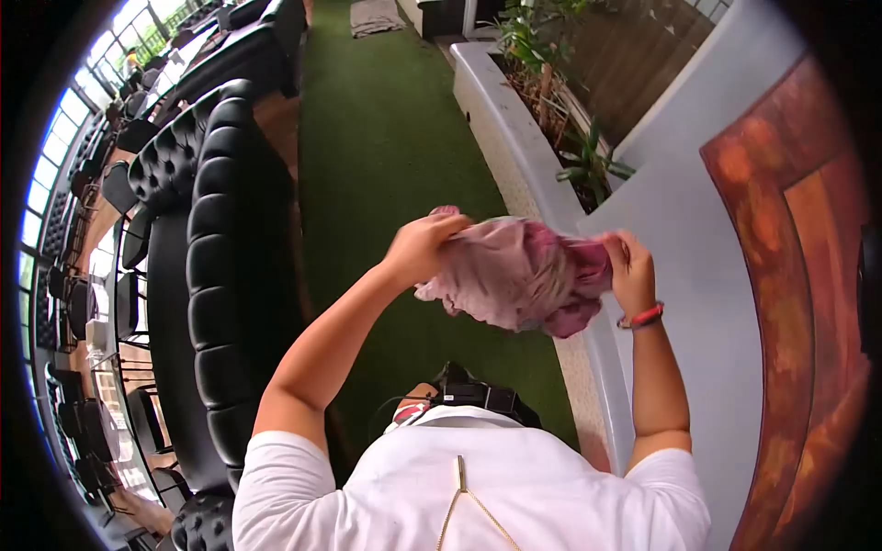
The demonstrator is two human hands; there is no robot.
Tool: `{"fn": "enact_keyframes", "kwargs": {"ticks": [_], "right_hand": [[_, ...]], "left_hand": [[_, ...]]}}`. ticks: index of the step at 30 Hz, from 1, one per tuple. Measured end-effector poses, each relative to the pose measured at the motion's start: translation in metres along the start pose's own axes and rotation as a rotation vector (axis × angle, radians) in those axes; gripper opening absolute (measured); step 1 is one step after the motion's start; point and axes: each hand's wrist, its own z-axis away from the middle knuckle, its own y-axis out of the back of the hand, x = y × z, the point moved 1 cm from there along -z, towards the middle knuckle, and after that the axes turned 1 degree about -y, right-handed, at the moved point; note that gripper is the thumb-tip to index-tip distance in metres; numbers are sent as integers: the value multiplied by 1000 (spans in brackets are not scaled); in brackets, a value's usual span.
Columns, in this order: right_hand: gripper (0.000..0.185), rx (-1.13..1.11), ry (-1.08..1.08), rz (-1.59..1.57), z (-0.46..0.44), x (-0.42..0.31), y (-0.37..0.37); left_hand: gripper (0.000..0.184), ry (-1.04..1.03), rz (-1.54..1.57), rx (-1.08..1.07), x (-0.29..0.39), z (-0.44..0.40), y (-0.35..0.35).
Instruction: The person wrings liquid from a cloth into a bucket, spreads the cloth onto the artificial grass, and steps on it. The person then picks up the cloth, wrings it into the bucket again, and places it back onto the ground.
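Observation:
A crumpled pink cloth (505, 274) with darker, magenta patches hangs in the air in front of my body, over the green floor strip. Its upper left edge is gripped by my left hand (428, 246), fingers closed around the fabric. At the cloth's right end, my right hand (629, 271) pinches a bunched corner; a red band circles that wrist. The cloth sags between both hands, and its lower edge hangs loose. Part of the left fingers is hidden by the fabric.
A tufted black sofa (220, 275) lines the left side, with tables and chairs beyond it. Green carpet (386, 119) runs ahead to a grey mat (377, 16). To the right stand a white-edged planter (501, 119) with plants and an orange-brown panel (781, 230).

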Motion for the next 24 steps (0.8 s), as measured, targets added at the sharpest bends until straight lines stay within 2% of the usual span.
{"fn": "enact_keyframes", "kwargs": {"ticks": [1, 2, 3, 4, 5, 7, 8, 9, 11, 12, 13, 15, 19, 20, 21, 23, 24], "right_hand": [[32, -71, -150, 43, 5, 21, 10], [35, -146, -302, 89, 7, 44, 21], [35, -156, -389, 10, 8, 68, 31], [35, -167, -481, -69, 10, 92, 39], [35, -179, -576, -147, 10, 105, 41], [33, -315, -576, -138, -2, 102, 42], [32, -379, -568, -133, -13, 99, 43], [31, -597, -540, -10, -22, 97, 41], [27, -1036, -467, 245, -45, 96, 27], [26, -1076, -239, 400, -57, 117, 19], [26, -1006, -345, 343, -70, 131, 14], [24, -861, -541, 233, -102, 150, -4], [16, -460, -568, -218, -164, 186, -72], [15, -445, -622, -346, -183, 202, -99], [15, -396, -658, -343, -204, 207, -130], [14, -356, -724, -579, -252, 221, -195], [14, -317, -737, -583, -283, 236, -226]], "left_hand": [[33, 65, 24, 102, -19, 10, 6], [32, 197, 67, 116, -29, 20, 20], [30, 360, 254, 247, -66, 38, 20], [30, 505, 186, 330, -75, 50, 34], [32, 527, 425, 493, -118, 71, 38], [33, 605, 459, 632, -176, 102, 57], [33, 637, 498, 689, -177, 99, 70], [31, 690, 454, 698, -191, 102, 79], [26, 738, 570, 867, -203, 88, 102], [24, 722, 630, 901, -211, 81, 115], [23, 706, 689, 938, -221, 76, 128], [27, 624, 605, 884, -239, 63, 150], [28, 707, 633, 790, -323, 41, 179], [29, 731, 639, 748, -346, 29, 189], [30, 845, 594, 754, -358, 6, 196], [32, 796, 680, 784, -378, -56, 205], [33, 786, 839, 780, -409, -83, 213]]}}
